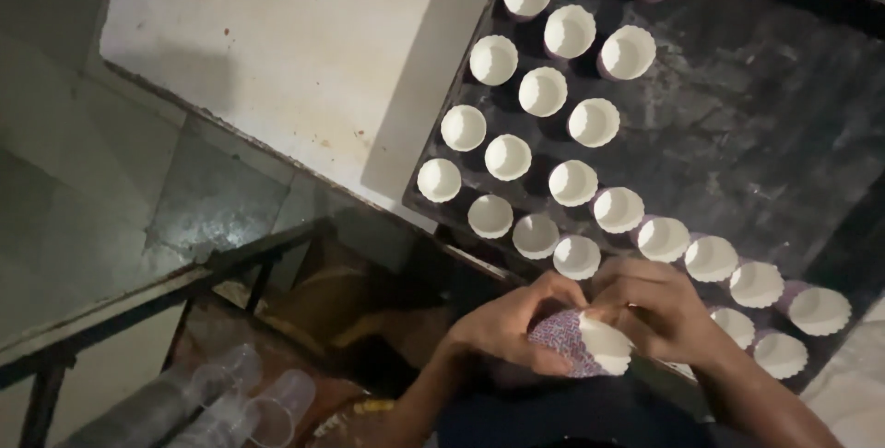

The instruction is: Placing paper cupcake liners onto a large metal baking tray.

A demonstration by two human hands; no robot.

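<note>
My left hand (510,321) grips a short stack of patterned paper baking cups (583,343), white inside, at the near edge of a dark baking tray (765,116). My right hand (656,305) pinches the rim of the top cup in that stack. Several empty paper cups (542,91) stand in rows on the tray's left part and along its near edge, one cup (577,256) just above my fingers.
The tray rests on a pale stone counter (295,52). Below the counter runs a dark metal frame (166,287). Clear plastic tumblers (230,402) lie on a low shelf at the bottom left. The tray's right middle is bare dark metal.
</note>
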